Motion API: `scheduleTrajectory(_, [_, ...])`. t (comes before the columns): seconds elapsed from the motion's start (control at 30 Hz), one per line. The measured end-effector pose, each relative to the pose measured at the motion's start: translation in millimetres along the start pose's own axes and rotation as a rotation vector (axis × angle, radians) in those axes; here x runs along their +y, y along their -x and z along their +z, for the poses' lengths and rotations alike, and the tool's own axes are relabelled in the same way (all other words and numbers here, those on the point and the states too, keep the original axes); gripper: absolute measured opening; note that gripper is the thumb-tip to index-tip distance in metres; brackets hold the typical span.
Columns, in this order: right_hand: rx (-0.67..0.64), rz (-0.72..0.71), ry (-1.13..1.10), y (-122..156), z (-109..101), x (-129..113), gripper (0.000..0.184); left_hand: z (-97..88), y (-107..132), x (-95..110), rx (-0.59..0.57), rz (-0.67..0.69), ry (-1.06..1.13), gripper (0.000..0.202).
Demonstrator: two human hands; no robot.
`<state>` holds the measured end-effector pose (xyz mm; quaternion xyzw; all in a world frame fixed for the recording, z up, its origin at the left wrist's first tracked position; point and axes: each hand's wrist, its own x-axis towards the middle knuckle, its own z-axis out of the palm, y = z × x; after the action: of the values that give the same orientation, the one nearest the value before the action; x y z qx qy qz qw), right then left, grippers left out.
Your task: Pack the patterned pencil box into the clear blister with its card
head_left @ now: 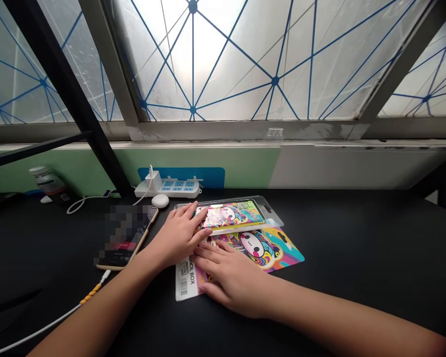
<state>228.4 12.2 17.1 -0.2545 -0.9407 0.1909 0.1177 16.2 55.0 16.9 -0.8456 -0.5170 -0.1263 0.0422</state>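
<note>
Left hand (185,232): palm down, fingers fanned, laid over the near-side end of a clear plastic pack (232,216); no pinch observed. Right hand (235,278): flat, fingers extended close together, thumb set apart, resting on a printed card (280,249). Whether the two hands touch cannot be told.

Position: the pack extends right of the left hand and lies beyond the right hand, overlapping the card's far edge. The card lies beneath the right hand, showing on both sides of it, on the black worktop (342,243).

Handling, as judged: both items light. The pack appears to be thin, fairly stiff plastic, smooth and inclined to slide, likely to crease or crack if forced; best held by its clear rim, at the end away from the left hand. The card appears flat, bendable and glossy; best held at its free right corner, without folding.

Markings: "NCIL BOX" is legible beside a barcode on the card's white strip, left of the right hand; preceding letters are covered. Cartoon figures appear on both items. Lettering inside the pack is too small to read. No brand confirmed.

Adjacent: phone (132,249) left of the left hand; power strip (178,188) beyond it.
</note>
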Motion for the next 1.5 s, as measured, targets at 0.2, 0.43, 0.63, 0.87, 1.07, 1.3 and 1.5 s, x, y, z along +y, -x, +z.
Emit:
scheduleTrajectory(0.2, [-0.07,0.012,-0.106,4,-5,-1,0.064,-2.1,1,2,-0.005,0.019,0.082,0.055])
scheduleTrajectory(0.43, [-0.052,0.01,-0.11,2,-4,-1,0.058,-5.3,0,7,-0.002,0.091,0.099,0.055])
scheduleTrajectory(0.63, [0.061,-0.027,-0.027,-11,10,0,0.044,-4.9,-2,10,0.008,0.111,0.059,0.056])
scheduleTrajectory(0.87, [0.267,-0.236,0.09,-11,13,-1,0.019,-3.9,-2,3,-0.021,0.106,0.095,0.055])
scheduleTrajectory(1.07, [0.477,-0.19,0.186,11,-26,32,0.018,-5.1,-1,0,-0.071,0.113,0.086,0.07])
scheduleTrajectory(1.3, [0.371,0.262,0.223,22,-70,112,0.033,-5.8,-1,-2,-0.071,0.123,0.1,0.099])
scheduleTrajectory(1.5, [0.228,0.351,0.195,21,-75,108,0.047,-8.3,-2,-7,-0.069,0.122,0.12,0.087])
